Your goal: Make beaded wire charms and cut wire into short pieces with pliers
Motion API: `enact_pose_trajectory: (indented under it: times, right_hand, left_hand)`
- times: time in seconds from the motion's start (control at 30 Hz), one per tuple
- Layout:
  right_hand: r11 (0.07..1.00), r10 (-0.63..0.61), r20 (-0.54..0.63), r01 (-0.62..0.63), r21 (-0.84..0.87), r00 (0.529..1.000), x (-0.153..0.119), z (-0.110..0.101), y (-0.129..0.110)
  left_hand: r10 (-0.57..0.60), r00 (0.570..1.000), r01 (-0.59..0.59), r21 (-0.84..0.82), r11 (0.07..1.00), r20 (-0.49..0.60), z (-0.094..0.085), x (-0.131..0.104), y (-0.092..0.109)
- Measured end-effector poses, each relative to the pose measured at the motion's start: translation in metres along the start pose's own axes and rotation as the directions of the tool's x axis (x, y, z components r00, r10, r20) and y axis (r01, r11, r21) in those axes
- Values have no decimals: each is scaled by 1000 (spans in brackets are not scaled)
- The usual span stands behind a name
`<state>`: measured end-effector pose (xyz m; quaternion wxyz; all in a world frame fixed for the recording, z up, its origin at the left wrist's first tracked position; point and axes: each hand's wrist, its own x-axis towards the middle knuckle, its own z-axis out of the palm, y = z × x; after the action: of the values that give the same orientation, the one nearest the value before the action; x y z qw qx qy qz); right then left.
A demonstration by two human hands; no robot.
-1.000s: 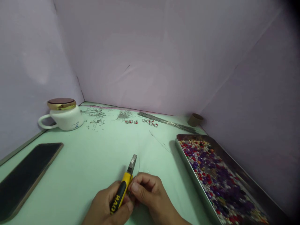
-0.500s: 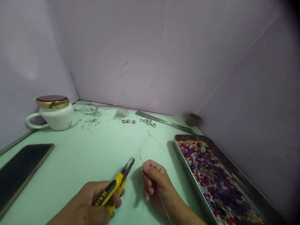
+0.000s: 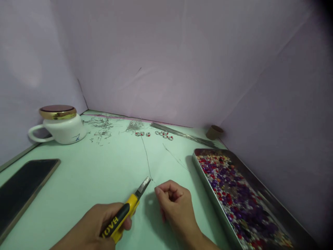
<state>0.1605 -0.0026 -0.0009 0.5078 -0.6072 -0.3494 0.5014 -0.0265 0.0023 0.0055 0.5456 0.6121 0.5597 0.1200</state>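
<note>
My left hand (image 3: 104,222) is wrapped round yellow and black pliers (image 3: 127,208), whose metal jaws point up and to the right. To the right of the jaws, my right hand (image 3: 178,205) pinches a thin wire (image 3: 147,156) between thumb and forefinger. The wire runs from the fingertips past the tip of the jaws and up toward the back of the table. Whether the jaws grip the wire is too small to tell.
At right lies a metal tray (image 3: 213,199) of mixed beads. Behind are a wire bundle (image 3: 182,134), small red-beaded pieces (image 3: 163,134), wire scraps (image 3: 102,132) and a brown roll (image 3: 214,132). A lidded white mug (image 3: 65,128) and a phone (image 3: 24,191) stand left.
The pliers' jaws have closed up and moved slightly down beside the wire. My right hand has turned, its fingers curled more, and the wire's far part now leans left.
</note>
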Motion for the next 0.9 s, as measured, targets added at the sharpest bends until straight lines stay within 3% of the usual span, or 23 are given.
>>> enact_pose_trajectory:
  times: [0.13, 0.33, 0.47, 0.67, 0.9]
  right_hand:
    - [998, 48, 23, -49, 48, 999, 0, 0, 1]
    - [882, 190, 304, -298, 364, 933, 5, -7, -1]
    - [820, 186, 373, -353, 451, 909, 5, -9, -5]
    - [820, 231, 392, -395, 415, 891, 4, -8, -6]
    - [877, 228, 321, -337, 342, 919, 3, -6, -7]
  left_hand:
    - [13, 1000, -12, -14, 1000, 9, -1, 1, 2]
    - [87, 990, -82, 48, 995, -113, 4, 3, -3]
    - [124, 982, -111, 92, 989, -145, 2, 3, -4]
    - [127, 987, -120, 71, 990, -102, 1, 4, -6]
    - [142, 983, -124, 149, 981, -116, -1, 1, 1]
